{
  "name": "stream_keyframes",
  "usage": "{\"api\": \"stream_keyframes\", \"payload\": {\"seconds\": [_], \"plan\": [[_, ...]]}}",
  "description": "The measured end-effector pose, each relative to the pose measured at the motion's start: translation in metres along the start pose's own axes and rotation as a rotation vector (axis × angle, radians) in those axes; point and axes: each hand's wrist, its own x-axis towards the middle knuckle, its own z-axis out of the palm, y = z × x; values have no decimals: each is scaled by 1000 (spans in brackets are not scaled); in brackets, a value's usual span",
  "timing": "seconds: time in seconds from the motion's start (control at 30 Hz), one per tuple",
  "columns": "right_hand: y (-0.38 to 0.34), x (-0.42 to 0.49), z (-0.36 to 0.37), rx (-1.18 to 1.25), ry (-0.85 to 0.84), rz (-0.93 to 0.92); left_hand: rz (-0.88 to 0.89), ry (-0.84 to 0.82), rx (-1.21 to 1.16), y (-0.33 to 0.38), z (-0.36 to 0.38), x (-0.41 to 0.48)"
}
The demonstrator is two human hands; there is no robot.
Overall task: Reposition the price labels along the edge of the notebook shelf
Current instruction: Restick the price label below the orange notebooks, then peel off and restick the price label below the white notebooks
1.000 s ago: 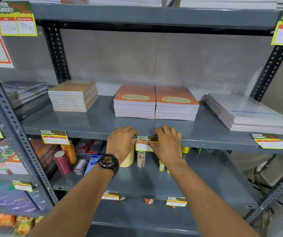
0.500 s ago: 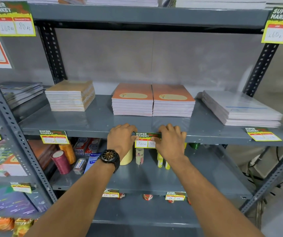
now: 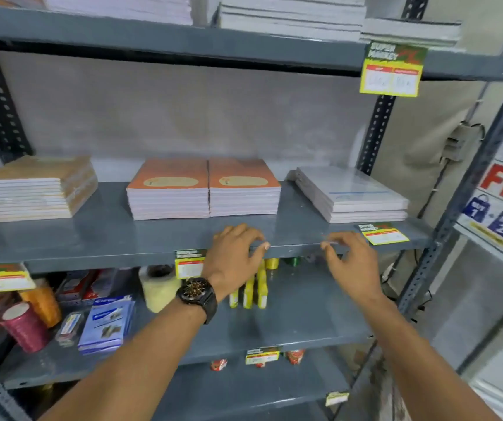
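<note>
The price label [image 3: 383,233] near the shelf's [image 3: 92,238] right front corner is being approached by the right hand [image 3: 352,262], fingers spread, nothing held; the left hand [image 3: 233,258], also empty, is being rested on the front edge. It should be pinched by its corners.

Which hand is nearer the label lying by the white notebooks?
Right. The right hand is just left of that label, fingertips almost at its corner. The left hand is farther left along the shelf edge, beside the middle label.
</note>
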Motion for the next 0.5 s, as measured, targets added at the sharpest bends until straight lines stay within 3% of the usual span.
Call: {"api": "stream_keyframes", "payload": {"seconds": [0.17, 0.5], "plan": [[69, 47, -50, -49, -6, 112, -37, -94, -127, 71, 54, 44], [163, 118, -89, -151, -296, 244, -270, -140, -119, 167, 168, 123]]}}
